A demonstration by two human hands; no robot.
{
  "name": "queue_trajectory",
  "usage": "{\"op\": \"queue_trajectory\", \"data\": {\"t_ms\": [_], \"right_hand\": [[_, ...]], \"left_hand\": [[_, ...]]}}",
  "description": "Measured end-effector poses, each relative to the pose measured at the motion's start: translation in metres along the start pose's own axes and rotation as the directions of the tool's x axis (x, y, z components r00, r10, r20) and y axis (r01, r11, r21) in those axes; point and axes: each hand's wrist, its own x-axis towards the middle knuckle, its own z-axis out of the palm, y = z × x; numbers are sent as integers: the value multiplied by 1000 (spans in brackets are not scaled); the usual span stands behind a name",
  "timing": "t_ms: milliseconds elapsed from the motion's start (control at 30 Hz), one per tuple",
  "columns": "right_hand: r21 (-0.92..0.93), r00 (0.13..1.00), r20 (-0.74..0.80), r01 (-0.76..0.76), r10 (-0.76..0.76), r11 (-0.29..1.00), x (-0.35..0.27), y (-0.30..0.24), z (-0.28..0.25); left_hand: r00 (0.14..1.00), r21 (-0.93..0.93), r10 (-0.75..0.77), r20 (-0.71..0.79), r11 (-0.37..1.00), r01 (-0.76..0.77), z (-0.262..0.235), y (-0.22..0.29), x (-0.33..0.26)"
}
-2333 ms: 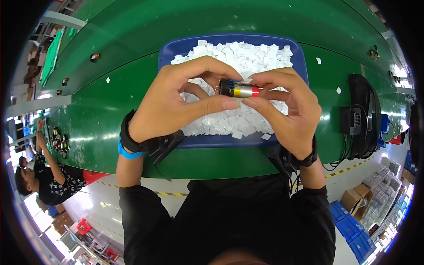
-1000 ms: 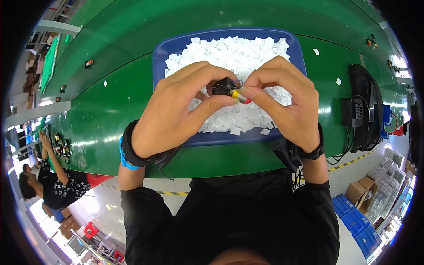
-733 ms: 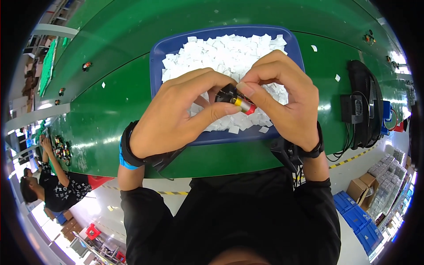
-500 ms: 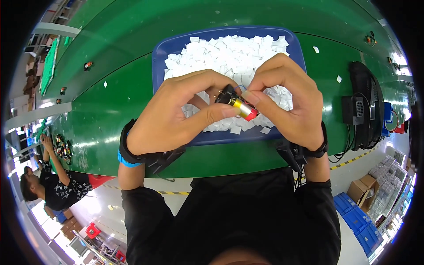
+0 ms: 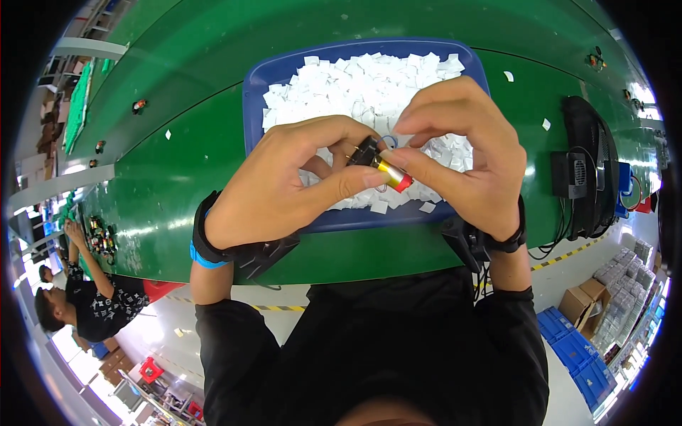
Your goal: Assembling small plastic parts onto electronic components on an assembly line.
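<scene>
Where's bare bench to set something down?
Green table left of the blue tray, up to the parts pile, bar one white slip; also strip between tray and near edge. Crowded: tray, heaped with white pieces, left hand, right hand and cylinder above.

Your left hand (image 5: 280, 177) and right hand (image 5: 477, 153) block the middle of the blue tray (image 5: 253, 106). Left of it, you have a wide lane over the green tabletop (image 5: 170, 177); right, a narrower one, stopped by a black vented box (image 5: 568, 176) and a long black item (image 5: 584, 121).
</scene>
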Motion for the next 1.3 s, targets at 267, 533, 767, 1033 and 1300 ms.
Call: {"op": "queue_trajectory", "data": {"t_ms": [267, 533, 767, 1033, 1300], "right_hand": [[-154, 1000, 18, -21, 24, 988, -3, 0, 9], [2, 986, 17, -163, 163, 987, -3, 0, 4], [-181, 992, -7, 125, -128, 976, -4, -4, 10], [-590, 962, 102, 263, -252, 763, -7, -3, 15], [-328, 983, 29, 178, -179, 928, 1, -2, -4]], "left_hand": [[997, 105, 68, -27, 992, -65, 2, -5, 3], [989, 36, 90, -114, 996, -86, 8, -5, 2], [996, 5, 6, -88, 1000, -6, -1, -2, 0], [991, 158, 70, -111, 986, -52, 0, -7, 1], [995, 38, 53, -83, 998, -50, -3, -7, 3]]}}
